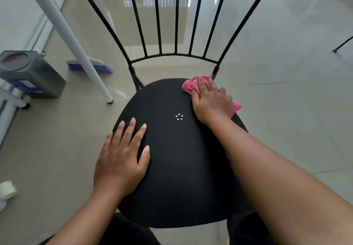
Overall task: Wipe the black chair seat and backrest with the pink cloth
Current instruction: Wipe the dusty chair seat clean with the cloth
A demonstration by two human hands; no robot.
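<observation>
The black chair seat [172, 168] fills the middle of the head view, round and padded. Its backrest [158, 25] of thin black metal bars rises at the far side. My right hand [211, 101] grips the crumpled pink cloth [192, 86] and presses it on the seat's far right edge, close to the right backrest post. A corner of the cloth sticks out right of the hand. My left hand [122, 158] lies flat on the seat's left side with straight, spread fingers.
A white table leg [76, 44] slants down to the floor left of the chair. Behind it lies a purple broom head [89, 66]. A grey metal bin [32, 72] stands at the far left. The floor is glossy beige tile. Another black chair leg [342, 45] shows at far right.
</observation>
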